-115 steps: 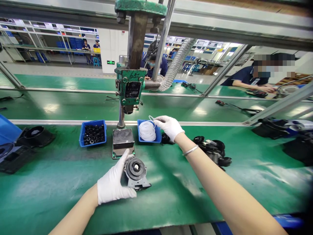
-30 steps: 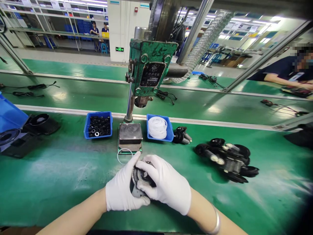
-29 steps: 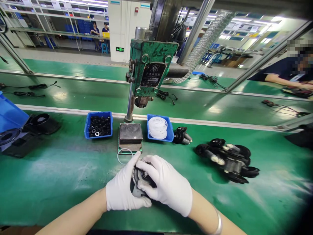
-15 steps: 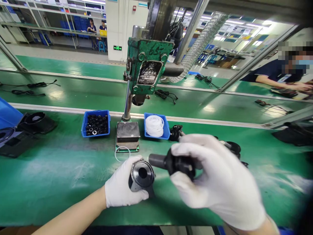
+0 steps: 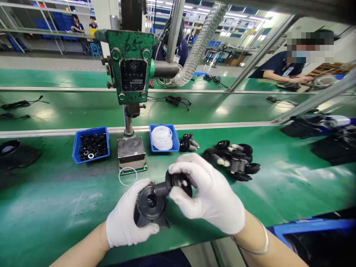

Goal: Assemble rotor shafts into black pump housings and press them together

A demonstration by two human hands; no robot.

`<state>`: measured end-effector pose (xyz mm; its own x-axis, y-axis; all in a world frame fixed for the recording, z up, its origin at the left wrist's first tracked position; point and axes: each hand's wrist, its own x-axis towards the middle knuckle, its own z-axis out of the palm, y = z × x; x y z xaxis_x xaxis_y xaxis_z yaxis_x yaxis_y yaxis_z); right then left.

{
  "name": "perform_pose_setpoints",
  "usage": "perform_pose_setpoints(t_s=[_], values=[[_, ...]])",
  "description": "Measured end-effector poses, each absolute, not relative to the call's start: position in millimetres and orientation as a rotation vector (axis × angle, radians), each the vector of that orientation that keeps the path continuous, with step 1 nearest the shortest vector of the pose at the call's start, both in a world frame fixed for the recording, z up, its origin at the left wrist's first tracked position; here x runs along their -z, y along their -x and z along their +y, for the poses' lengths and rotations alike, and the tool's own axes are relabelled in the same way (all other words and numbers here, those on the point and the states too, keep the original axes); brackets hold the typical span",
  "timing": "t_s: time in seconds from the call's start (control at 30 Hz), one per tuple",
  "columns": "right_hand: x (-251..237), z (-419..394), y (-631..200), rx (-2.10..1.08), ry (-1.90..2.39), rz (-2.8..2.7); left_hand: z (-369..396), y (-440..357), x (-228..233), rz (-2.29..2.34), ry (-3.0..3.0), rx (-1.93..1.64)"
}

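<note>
My left hand [image 5: 130, 215], in a white glove, is closed around the side of a black round housing [image 5: 151, 211] with a hole in its top. The housing stands on the green bench near the front edge. In my gloved right hand [image 5: 208, 189] is a black part with a wide round head and a narrower grey shaft [image 5: 162, 188]. Its shaft points left, and the tip is at the housing's rim; whether they touch I cannot tell. A thin clear ring [image 5: 128, 176] lies on the bench just beyond my left hand.
A green hand press [image 5: 129, 70] rises behind its metal base block [image 5: 131, 149]. Blue bins hold small black rings [image 5: 93, 144] and white rings [image 5: 162, 138]. Black shafted parts [image 5: 236, 159] are piled at right. A blue crate [image 5: 311, 227] stands front right; a co-worker [image 5: 289, 66] sits beyond.
My right hand has brought the shafted part left and down to the housing. My left hand still holds the housing. The view has turned to the right.
</note>
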<state>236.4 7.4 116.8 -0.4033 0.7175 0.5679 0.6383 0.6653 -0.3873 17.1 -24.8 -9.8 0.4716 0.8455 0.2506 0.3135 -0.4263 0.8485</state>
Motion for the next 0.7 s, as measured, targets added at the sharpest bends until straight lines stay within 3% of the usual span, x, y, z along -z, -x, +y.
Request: perform_pose_setpoints(t_s=[0.23,0.4,0.7], values=[[-90,10,-221,-0.286,0.992,-2.345,-21,-25,2,0.948,-1.804,-0.827],[-67,21,-204,-0.223,0.801,-2.710,-18,-32,-8,0.933,-1.809,-0.893],[-42,4,-200,-0.323,0.964,-2.396,-16,-37,2,0.918,-1.740,-0.920]])
